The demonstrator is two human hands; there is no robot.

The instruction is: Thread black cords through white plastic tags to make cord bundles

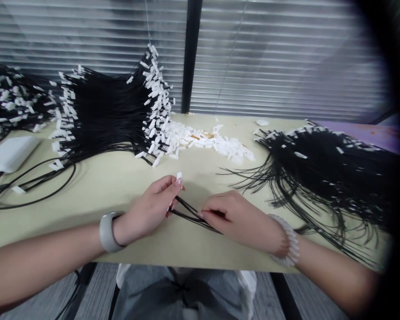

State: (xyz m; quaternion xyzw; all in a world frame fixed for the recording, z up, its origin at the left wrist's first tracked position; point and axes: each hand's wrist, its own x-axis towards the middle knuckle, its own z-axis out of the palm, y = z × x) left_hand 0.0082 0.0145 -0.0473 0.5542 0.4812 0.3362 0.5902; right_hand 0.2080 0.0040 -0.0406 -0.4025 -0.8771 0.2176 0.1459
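Two bare hands work over a pale green table [113,186]. The left hand [148,211] pinches a white tag [179,178] upright at its fingertips, with black cords [193,216] running across to the right hand [236,218], which grips them. Loose white tabs [203,142] lie at twelve o'clock, a tagged black cord bundle [110,115] at eleven, a second cord bundle [323,173] at three.

Left hand [146,209] pinching a white plastic tab [179,177] and black cords [193,215], right hand [236,218] gripping those cords, both in front of a heap of loose white tabs [206,142]. Tagged black cord bundle [106,115] standing left of the heap, second bundle [323,173] spreading right of it.
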